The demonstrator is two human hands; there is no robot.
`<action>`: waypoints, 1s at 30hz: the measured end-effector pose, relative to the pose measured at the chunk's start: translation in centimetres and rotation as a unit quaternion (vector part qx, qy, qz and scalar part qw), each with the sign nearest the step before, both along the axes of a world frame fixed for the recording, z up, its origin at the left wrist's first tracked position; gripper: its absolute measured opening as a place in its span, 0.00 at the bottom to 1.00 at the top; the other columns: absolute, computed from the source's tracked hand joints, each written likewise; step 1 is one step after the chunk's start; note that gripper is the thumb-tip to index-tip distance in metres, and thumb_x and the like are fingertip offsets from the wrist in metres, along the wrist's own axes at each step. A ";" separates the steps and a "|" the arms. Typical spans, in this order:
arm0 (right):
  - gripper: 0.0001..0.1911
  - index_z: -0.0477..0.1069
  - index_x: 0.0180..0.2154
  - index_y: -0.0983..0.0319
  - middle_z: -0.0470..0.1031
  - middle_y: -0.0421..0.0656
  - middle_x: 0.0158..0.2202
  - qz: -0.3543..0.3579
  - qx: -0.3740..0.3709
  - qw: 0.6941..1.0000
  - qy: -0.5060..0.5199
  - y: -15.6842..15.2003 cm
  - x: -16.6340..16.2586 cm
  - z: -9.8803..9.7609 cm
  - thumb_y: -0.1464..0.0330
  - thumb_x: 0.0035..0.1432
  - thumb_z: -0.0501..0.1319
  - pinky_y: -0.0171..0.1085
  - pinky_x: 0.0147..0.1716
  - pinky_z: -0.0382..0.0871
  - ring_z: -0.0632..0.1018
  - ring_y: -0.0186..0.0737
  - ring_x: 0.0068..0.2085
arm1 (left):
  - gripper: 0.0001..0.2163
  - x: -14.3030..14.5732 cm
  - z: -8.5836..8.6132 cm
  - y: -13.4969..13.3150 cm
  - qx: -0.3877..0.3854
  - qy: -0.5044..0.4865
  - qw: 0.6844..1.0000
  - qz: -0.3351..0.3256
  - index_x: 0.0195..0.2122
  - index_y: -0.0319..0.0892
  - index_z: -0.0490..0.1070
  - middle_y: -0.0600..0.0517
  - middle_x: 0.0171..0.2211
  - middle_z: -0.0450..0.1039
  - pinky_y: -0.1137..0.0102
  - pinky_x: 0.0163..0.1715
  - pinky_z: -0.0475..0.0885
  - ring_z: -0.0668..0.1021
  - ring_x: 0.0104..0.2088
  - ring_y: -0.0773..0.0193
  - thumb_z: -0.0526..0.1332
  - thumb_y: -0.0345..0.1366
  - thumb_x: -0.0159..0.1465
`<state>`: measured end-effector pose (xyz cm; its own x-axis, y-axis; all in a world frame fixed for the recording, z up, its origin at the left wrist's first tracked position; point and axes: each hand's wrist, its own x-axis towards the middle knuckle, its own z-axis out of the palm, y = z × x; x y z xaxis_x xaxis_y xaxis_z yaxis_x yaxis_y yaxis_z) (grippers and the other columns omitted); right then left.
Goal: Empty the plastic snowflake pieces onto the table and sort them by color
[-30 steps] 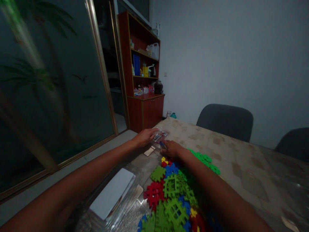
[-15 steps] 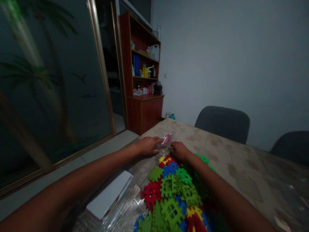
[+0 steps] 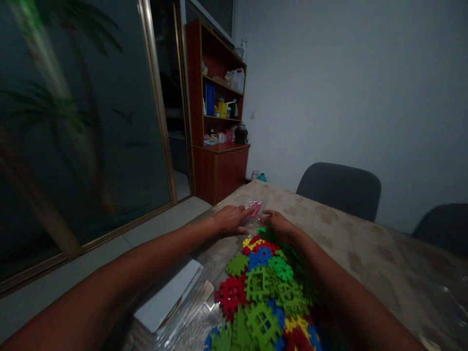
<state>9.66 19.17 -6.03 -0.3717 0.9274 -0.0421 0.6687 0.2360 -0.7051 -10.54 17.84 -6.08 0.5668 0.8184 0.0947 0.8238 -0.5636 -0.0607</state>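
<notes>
Both my arms reach forward over a table (image 3: 351, 234). My left hand (image 3: 231, 219) rests on the tabletop with its fingers stretched toward a small clear packet with a red and white label (image 3: 255, 208), touching its near edge. My right hand (image 3: 278, 224) lies just right of the packet, its fingers curled down by the packet's corner. A heap of red, green, blue and yellow interlocking plastic tiles (image 3: 265, 287) lies between my forearms and under my right arm.
A white flat box (image 3: 168, 294) lies near the table's left edge on a shiny plastic cover. Two dark chairs (image 3: 339, 187) stand at the far side. A wooden shelf cabinet (image 3: 218, 117) and a glass sliding door (image 3: 80, 126) are on the left.
Both hands drew closer together around the labelled packet, which shifted slightly right and further away. The small white card seen earlier by my left hand is out of sight.
</notes>
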 end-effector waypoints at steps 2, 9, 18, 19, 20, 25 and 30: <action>0.18 0.69 0.55 0.61 0.73 0.47 0.54 -0.012 0.003 0.999 0.031 0.1 -0.2 0.3 0.62 0.67 0.62 0.49 0.46 0.76 0.78 0.45 0.48 | 0.36 0.1 -0.2 -0.2 0.016 -0.018 0.999 0.033 0.70 0.44 0.50 0.38 0.56 0.70 0.61 0.44 0.72 0.79 0.48 0.43 0.63 0.47 0.65; 0.18 0.69 0.55 0.61 0.72 0.47 0.55 -0.004 0.028 0.999 -0.019 1.2 -2.4 0.4 0.62 0.67 0.62 0.50 0.46 0.75 0.78 0.46 0.49 | 0.17 -0.6 0.9 0.7 0.062 -0.080 0.983 0.154 0.60 0.41 0.64 0.43 0.53 0.72 0.57 0.46 0.75 0.78 0.48 0.54 0.58 0.36 0.72; 0.18 0.70 0.55 0.59 0.71 0.48 0.58 0.197 0.074 0.957 -0.198 -1.2 -5.0 0.3 0.62 0.67 0.62 0.52 0.50 0.73 0.76 0.48 0.52 | 0.15 -0.3 1.3 1.5 0.046 -0.062 0.983 0.164 0.55 0.40 0.69 0.45 0.52 0.72 0.56 0.45 0.76 0.78 0.47 0.55 0.62 0.40 0.70; 0.18 0.69 0.56 0.60 0.70 0.48 0.58 0.216 0.077 0.950 -0.210 -2.0 -4.8 0.5 0.62 0.66 0.62 0.53 0.51 0.72 0.75 0.49 0.53 | 0.15 -0.3 1.2 1.5 0.039 -0.057 0.986 0.152 0.55 0.40 0.69 0.45 0.52 0.72 0.56 0.45 0.76 0.78 0.47 0.54 0.62 0.40 0.70; 0.20 0.69 0.56 0.59 0.69 0.48 0.59 0.234 0.079 0.944 -0.221 -2.9 -4.5 0.6 0.61 0.66 0.63 0.54 0.53 0.71 0.74 0.50 0.55 | 0.15 -0.3 1.1 1.5 0.031 -0.053 0.988 0.139 0.55 0.40 0.69 0.45 0.52 0.72 0.56 0.46 0.76 0.78 0.47 0.54 0.62 0.40 0.70; 0.28 0.68 0.60 0.59 0.66 0.53 0.63 0.271 0.098 0.925 -0.248 -8.1 -2.6 1.4 0.53 0.64 0.60 0.56 0.57 0.64 0.68 0.59 0.61 | 0.15 -1.2 1.1 0.9 -0.010 -0.030 0.997 0.065 0.54 0.40 0.70 0.45 0.51 0.72 0.55 0.46 0.76 0.78 0.47 0.55 0.62 0.41 0.70; 0.26 0.69 0.60 0.62 0.69 0.54 0.58 0.276 0.115 0.921 -0.252 -11.0 -0.9 2.0 0.57 0.65 0.58 0.55 0.56 0.64 0.70 0.59 0.57 | 0.15 -2.3 1.3 0.0 -0.032 -0.014 0.999 0.001 0.52 0.39 0.71 0.45 0.50 0.74 0.56 0.47 0.75 0.78 0.46 0.55 0.64 0.42 0.68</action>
